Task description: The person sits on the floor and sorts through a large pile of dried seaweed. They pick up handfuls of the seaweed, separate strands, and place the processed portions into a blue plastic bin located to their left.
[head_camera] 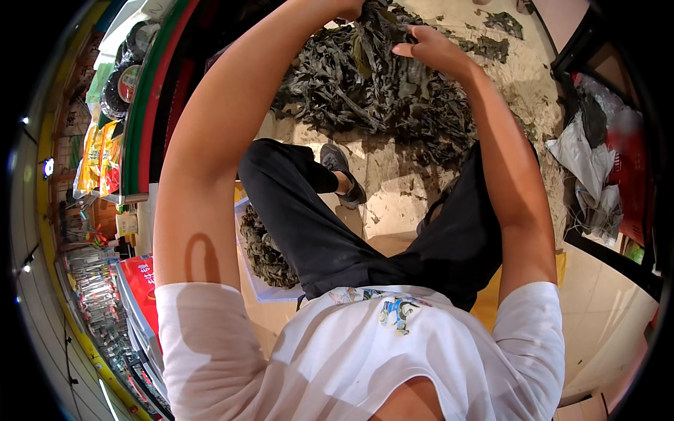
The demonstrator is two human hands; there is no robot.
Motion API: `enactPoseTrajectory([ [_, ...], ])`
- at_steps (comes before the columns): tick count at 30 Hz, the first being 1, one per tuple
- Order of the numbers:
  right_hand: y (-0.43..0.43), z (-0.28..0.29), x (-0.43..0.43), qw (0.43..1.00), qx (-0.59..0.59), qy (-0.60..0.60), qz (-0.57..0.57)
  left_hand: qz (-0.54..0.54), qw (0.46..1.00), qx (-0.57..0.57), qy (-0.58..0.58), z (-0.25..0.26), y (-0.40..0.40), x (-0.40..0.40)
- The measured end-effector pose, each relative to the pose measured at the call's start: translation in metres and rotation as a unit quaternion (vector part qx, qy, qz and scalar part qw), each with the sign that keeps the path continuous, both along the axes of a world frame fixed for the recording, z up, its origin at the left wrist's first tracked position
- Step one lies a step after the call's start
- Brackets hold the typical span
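A large heap of dark, wrinkled dried leaves, seaweed-like strips by their look (337, 79), lies on the floor in front of my feet. My left hand (348, 8), at the top edge of the view, grips the upper end of a hanging bunch of these strips (375, 31); its fingers are partly cut off. To the right of that bunch is my right hand (429, 47), with thumb and a finger apart beside the strips. Whether its fingertips touch them is hard to tell. Between my knees the heap's near edge shows on the pale, dirt-flecked floor (384, 184).
By my left thigh stands a pale plastic bin (260, 292) holding bundled dark strips (263, 247). White plastic bags (584, 158) and a red crate (629, 184) are at the right. A display counter with packets (100, 158) runs along the left. Loose scraps (492, 48) lie beyond the heap.
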State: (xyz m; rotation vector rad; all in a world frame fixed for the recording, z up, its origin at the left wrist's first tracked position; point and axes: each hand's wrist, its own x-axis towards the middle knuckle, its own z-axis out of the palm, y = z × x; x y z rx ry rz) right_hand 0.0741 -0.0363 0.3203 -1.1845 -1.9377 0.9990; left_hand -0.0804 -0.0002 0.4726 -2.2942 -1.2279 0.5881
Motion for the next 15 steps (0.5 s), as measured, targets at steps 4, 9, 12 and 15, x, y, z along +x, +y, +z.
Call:
enactPoseTrajectory([
  [4,-0.002,0.004,0.016,1.0,-0.017,-0.011,0.01,0.061,0.996,-0.059,0.029,0.002,0.0,-0.005],
  [9,0.012,-0.022,0.011,0.992,0.117,0.039,-0.04,0.084,0.989,-0.097,0.075,-0.002,0.002,0.002],
  [12,-0.004,-0.004,-0.014,0.997,0.064,0.036,-0.017,0.109,0.982,-0.123,0.089,-0.001,-0.001,0.002],
  [15,-0.014,-0.019,-0.029,0.985,0.132,-0.078,-0.075,0.099,0.984,-0.119,0.093,-0.005,0.001,0.003],
])
